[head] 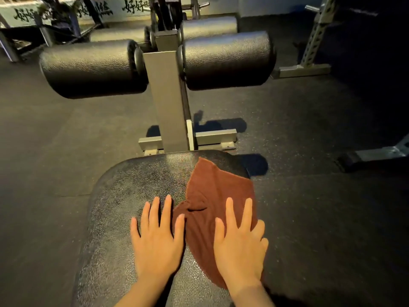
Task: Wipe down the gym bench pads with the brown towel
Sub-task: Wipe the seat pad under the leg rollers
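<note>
The brown towel (212,193) lies spread on the right half of the black bench pad (130,191), its right side reaching the pad's edge. My right hand (240,240) presses flat on the towel's near part, fingers straight and spread. My left hand (158,235) lies flat on the bare pad just left of the towel, its thumb touching the towel's left edge. Beyond the pad's far end rise two black roller pads, the left roller (93,67) and the right roller (228,58).
A grey steel post (166,100) joins the rollers to the bench frame. Another pair of rollers (208,26) stands farther back. A perforated rack upright (316,34) stands at the right on the dark rubber floor (55,140). A metal foot (376,155) lies at far right.
</note>
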`<state>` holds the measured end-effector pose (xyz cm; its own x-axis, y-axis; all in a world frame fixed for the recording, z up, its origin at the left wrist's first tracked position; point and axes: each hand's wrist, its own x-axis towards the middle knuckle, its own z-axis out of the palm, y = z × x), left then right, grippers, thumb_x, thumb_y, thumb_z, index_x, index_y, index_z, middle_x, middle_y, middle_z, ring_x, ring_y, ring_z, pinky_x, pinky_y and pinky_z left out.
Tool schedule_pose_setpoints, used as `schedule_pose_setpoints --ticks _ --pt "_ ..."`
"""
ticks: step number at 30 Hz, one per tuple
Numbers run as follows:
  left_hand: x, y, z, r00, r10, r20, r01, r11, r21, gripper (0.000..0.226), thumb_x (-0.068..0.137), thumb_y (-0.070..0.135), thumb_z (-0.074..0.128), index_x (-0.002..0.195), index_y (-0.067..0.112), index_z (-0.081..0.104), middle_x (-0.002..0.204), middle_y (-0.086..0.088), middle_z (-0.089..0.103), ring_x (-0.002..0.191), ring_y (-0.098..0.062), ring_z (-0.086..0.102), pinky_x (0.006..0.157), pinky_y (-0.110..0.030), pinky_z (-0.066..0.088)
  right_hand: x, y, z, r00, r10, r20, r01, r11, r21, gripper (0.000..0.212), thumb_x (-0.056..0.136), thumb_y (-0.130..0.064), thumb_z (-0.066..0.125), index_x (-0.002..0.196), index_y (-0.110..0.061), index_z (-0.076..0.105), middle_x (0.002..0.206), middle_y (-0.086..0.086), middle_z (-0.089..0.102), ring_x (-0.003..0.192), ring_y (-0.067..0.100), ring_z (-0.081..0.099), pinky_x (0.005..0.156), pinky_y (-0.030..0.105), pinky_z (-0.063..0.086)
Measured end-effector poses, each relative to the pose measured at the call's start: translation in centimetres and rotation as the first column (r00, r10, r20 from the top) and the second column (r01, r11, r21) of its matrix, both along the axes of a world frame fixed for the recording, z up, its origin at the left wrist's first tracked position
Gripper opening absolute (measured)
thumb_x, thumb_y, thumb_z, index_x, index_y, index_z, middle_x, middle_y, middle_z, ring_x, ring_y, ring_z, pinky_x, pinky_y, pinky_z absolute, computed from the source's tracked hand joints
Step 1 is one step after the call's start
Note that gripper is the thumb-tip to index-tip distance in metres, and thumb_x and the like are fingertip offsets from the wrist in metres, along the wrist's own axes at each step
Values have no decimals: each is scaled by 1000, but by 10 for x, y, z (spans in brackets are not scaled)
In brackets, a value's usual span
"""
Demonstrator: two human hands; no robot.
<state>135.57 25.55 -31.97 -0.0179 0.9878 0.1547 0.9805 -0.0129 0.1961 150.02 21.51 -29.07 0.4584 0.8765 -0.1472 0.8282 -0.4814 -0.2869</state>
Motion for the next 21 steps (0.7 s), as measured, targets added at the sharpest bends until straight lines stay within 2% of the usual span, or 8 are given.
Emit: schedule_pose_setpoints --ticks 3,5,9,15,18,21 --pt "2 2 -3 1000 -4 -14 5 1000 8 76 99 66 7 143 26 54 147 -9 52 139 -30 43 111 -50 18 4 22 -6 1000 -7 -10 7 1000 -23 61 100 -56 24 156 -41 5 166 11 0 138 45 29 102 54 37" --pt "2 3 -3 1000 -14 -24 14 1000 9 74 99 65 8 141 26 55 146 -11 53 137 -32 46 110 -50 18 10 43 -5 999 -45 16 44 997 60 61 101 -55 22 157 -36 6 165 12 0 139 47 26 104 55 34" --pt "2 3 -5 999 -19 -30 20 1000 14 70 100 64 9 147 28 48 152 -8 46 143 -29 37 113 -46 11 25 98 -2 998 -53 -15 53 999 5 60 103 -53 15 158 -33 -1 165 9 -8 143 47 15 111 57 23" --pt "2 4 -7 999 -6 -34 6 1000 7 67 99 63 12 150 31 41 156 -5 40 147 -26 29 116 -45 8 38 157 -1 1000 3 -6 -3 997 72 55 106 -46 17 158 -28 12 161 8 19 139 40 26 108 56 24" --pt "4 4 -5 999 9 -34 -8 1000 8 64 98 59 19 149 29 44 156 -6 41 147 -26 29 116 -51 14 39 148 1 1000 20 -16 -19 998 63 55 106 -46 16 158 -30 7 164 6 12 143 39 19 109 56 23" --pt "4 6 -5 1000 14 -10 -14 1000 5 65 97 58 20 149 29 44 157 -6 39 148 -26 28 117 -54 16 30 120 -2 999 38 13 -39 998 44 57 105 -50 15 157 -33 0 166 3 -3 148 41 2 112 60 20"
